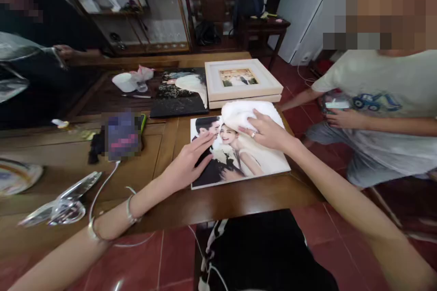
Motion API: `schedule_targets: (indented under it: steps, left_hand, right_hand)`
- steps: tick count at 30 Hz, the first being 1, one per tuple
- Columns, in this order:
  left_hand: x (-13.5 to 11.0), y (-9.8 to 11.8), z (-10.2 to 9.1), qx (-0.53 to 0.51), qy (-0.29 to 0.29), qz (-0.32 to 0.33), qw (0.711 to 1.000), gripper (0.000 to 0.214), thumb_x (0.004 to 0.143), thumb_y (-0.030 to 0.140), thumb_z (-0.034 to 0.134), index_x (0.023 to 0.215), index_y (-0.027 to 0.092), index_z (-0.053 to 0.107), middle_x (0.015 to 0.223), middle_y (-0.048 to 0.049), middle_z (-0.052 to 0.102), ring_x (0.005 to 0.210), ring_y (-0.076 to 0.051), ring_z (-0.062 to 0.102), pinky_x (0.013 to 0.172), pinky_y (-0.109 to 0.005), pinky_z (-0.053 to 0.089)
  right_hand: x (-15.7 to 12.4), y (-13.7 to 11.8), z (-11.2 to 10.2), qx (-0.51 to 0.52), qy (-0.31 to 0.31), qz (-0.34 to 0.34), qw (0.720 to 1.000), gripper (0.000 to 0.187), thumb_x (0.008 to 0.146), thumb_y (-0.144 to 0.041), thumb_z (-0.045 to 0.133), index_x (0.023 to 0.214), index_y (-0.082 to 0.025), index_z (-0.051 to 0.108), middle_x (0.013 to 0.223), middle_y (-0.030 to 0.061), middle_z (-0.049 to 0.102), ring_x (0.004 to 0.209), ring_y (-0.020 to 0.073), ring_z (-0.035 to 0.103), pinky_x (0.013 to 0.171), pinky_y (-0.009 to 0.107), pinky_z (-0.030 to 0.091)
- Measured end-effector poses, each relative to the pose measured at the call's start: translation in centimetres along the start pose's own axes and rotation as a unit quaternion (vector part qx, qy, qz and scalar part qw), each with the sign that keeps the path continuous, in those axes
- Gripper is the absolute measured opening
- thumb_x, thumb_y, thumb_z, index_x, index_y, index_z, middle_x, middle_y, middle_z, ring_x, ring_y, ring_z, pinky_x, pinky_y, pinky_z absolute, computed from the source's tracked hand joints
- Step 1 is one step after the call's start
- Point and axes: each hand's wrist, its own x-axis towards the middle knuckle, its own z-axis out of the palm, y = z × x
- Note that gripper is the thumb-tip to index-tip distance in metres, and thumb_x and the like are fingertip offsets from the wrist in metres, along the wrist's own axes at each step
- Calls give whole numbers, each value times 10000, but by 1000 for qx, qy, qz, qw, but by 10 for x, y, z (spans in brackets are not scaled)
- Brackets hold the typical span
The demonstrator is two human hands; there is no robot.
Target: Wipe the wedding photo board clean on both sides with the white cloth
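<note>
A flat photo panel [239,159] with a printed portrait of a couple in wedding clothes lies on the wooden table near its front edge. My left hand [200,154] rests on the panel's left side, fingers stretched out and holding nothing. On the upper right of the panel, my right hand [261,129] presses a bunched white cloth [235,113], its fingers spread over the cloth. The cloth hides the panel's top right corner. A ring shows on the right hand, and bracelets circle the left wrist.
Behind the panel are a white-framed picture [244,93] and a dark photo panel [180,107]. A white roll [123,82], a cabled phone-like device [123,136] and crumpled clear plastic [66,202] lie to the left. One person [378,86] is at the right, another [48,50] far left.
</note>
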Motion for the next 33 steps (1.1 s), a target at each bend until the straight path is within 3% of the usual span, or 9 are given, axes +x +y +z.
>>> schedule_targets:
  steps: [3,5,8,10,14,18,23,27,33]
  left_hand:
    - [1,0,-3,-3,-2,3,1000,452,995,264,435,1438,172,438,1507,-117,439,1436,-265,332,1173,-502,312]
    - [1,0,-3,-5,1,4,1000,452,994,262,434,1440,188,436,1509,-107,437,1437,-261,330,1176,-502,309]
    - [1,0,-2,-5,7,3,1000,456,989,255,438,1438,175,438,1511,-120,432,1437,-260,330,1180,-501,300]
    - [1,-1,-1,-3,9,5,1000,456,989,257,438,1436,165,438,1508,-128,434,1436,-261,332,1179,-505,300]
    - [1,-2,1,-3,17,16,1000,446,992,264,437,1429,171,447,1495,-124,453,1428,-257,349,1175,-511,305]
    - [1,-3,1,-5,16,21,1000,446,992,259,441,1426,158,450,1483,-138,464,1422,-259,361,1172,-514,311]
    - [0,-4,1,0,7,16,1000,459,987,248,439,1440,175,434,1498,-135,445,1428,-271,347,1163,-528,321]
    - [0,-2,0,1,4,13,1000,467,987,244,432,1450,182,422,1510,-126,431,1439,-272,325,1165,-529,316]
    - [0,1,-3,3,0,12,1000,465,988,241,424,1448,171,424,1517,-131,421,1440,-271,324,1168,-525,307]
  right_hand:
    - [-4,-9,4,0,4,2,1000,262,960,-306,493,799,-150,629,910,149,715,1057,342,641,1061,565,392]
    - [-14,-18,4,8,5,-10,1000,241,945,-286,510,783,-151,625,1018,181,712,1108,336,626,1095,581,354]
    - [-42,-38,-1,26,0,-42,999,220,914,-234,526,730,-149,613,1257,262,620,1244,331,554,1137,597,294]
    - [-64,-54,-6,31,-16,-63,997,219,900,-198,528,705,-150,614,1291,282,593,1298,316,509,1150,598,272]
    - [-104,-84,-11,42,-34,-94,994,125,796,-125,575,694,-155,641,1329,238,586,1365,335,424,1149,626,260]
    - [-121,-96,-10,28,-39,-146,988,109,698,-89,589,635,-164,637,1349,222,578,1373,369,399,1162,605,257]
    - [-104,-78,-13,29,-50,-157,986,126,722,-95,571,672,-180,649,1354,186,585,1371,312,421,1170,560,272]
    - [-72,-47,-12,12,-32,-134,990,121,810,-148,557,737,-160,652,1340,243,575,1317,310,490,1121,573,348]
    - [-16,-7,0,8,-29,-65,997,100,828,-167,558,792,-163,652,1296,203,613,1230,331,559,1106,575,372]
